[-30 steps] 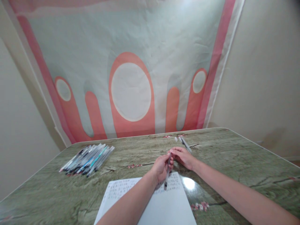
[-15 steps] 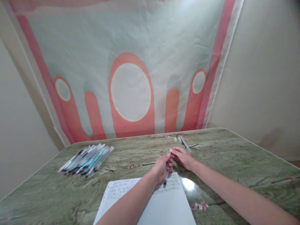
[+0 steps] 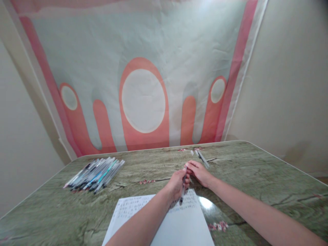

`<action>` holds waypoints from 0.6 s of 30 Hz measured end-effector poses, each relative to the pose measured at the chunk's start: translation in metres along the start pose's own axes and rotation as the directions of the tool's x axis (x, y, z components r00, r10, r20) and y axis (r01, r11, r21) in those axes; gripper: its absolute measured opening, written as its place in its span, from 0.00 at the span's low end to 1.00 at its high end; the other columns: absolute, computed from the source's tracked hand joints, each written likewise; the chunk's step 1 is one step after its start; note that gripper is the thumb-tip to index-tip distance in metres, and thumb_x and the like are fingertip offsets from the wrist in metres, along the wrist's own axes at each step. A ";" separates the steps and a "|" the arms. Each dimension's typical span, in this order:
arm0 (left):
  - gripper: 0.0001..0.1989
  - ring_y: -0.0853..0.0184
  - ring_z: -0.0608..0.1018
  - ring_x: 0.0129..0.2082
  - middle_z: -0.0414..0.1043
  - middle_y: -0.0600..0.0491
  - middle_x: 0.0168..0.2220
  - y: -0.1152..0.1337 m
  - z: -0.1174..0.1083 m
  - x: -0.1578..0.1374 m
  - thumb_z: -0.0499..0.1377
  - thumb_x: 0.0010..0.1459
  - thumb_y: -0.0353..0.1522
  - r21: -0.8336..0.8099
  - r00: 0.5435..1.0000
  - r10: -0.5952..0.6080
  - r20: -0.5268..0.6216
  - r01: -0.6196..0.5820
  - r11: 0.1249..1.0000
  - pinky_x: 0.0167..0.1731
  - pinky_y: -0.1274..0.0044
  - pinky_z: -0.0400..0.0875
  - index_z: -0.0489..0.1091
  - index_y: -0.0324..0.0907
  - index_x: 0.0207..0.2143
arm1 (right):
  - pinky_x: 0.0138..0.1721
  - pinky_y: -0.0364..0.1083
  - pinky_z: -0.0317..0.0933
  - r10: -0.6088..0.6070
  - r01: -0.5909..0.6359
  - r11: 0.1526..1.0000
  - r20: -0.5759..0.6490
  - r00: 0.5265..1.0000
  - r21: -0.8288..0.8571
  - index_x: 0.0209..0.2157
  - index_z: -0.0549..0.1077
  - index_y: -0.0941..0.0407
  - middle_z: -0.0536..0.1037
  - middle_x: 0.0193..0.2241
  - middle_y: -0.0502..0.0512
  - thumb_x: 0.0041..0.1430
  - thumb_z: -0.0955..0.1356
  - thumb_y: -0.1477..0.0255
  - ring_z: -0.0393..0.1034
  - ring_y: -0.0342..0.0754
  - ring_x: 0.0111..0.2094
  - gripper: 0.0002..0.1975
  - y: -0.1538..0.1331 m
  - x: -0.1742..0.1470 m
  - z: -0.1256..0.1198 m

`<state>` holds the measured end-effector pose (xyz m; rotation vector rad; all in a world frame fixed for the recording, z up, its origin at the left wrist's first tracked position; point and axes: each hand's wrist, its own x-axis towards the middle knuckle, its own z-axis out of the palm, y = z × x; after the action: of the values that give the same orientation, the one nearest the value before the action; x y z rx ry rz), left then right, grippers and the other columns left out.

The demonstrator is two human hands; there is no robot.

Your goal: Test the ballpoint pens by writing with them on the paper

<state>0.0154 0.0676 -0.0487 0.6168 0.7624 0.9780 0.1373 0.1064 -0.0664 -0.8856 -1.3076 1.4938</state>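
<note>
My left hand is closed around a slim clear-barrelled pen, above the top of a sheet of paper with handwriting on it. The pen's dark end points down toward me. At the upper end of the pen, the fingertips of my right hand are pinched together and meet the left fingers. Whatever small part lies between those fingertips is too small to make out.
To the left lies a pile of many pens, mostly clear with some blue and teal. Beyond my right hand are a few grey pens and small pale pieces on the wood-patterned table. A printed cloth hangs behind.
Both hands stay in nearly the same place, still meeting at the pen's upper end. The pen's lower end has shifted very slightly; everything else lies as before.
</note>
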 end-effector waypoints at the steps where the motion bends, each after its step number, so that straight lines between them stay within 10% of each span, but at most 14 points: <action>1: 0.09 0.80 0.58 0.15 0.58 0.58 0.21 0.000 0.000 0.000 0.54 0.53 0.35 -0.001 1.000 0.002 0.001 -0.002 1.000 0.14 0.85 0.45 0.63 0.36 0.30 | 0.24 0.40 0.52 -0.004 0.004 1.000 -0.001 1.000 -0.002 0.25 0.66 0.57 0.64 0.18 0.44 0.47 0.67 0.58 0.57 0.38 0.21 0.15 0.000 0.000 0.000; 11: 0.09 0.80 0.58 0.15 0.57 0.57 0.21 -0.003 0.001 -0.003 0.52 0.56 0.34 0.027 1.000 0.000 0.002 0.000 1.000 0.14 0.86 0.45 0.65 0.35 0.32 | 0.23 0.41 0.55 -0.005 0.009 0.997 -0.056 0.998 0.076 0.26 0.66 0.55 0.67 0.21 0.47 0.48 0.67 0.59 0.60 0.40 0.21 0.14 0.003 0.007 -0.005; 16: 0.09 0.80 0.58 0.16 0.57 0.57 0.21 0.002 -0.001 -0.002 0.51 0.56 0.34 -0.024 0.999 -0.001 -0.040 0.000 1.000 0.14 0.86 0.45 0.64 0.35 0.32 | 0.29 0.44 0.58 -0.201 0.167 0.942 -0.092 0.975 -0.291 0.28 0.66 0.55 0.69 0.24 0.50 0.53 0.63 0.60 0.64 0.44 0.26 0.12 -0.013 0.028 -0.030; 18: 0.09 0.80 0.59 0.16 0.58 0.57 0.22 0.002 -0.002 -0.002 0.53 0.55 0.34 -0.018 0.999 -0.009 -0.038 0.009 1.000 0.15 0.85 0.45 0.64 0.35 0.32 | 0.31 0.44 0.58 -0.373 0.240 0.718 -0.070 0.925 -0.653 0.30 0.66 0.56 0.70 0.25 0.52 0.57 0.59 0.63 0.64 0.44 0.28 0.12 -0.023 0.042 -0.047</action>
<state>0.0121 0.0666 -0.0473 0.5801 0.7884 0.9898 0.1731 0.1609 -0.0492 -1.1324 -1.7456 0.6610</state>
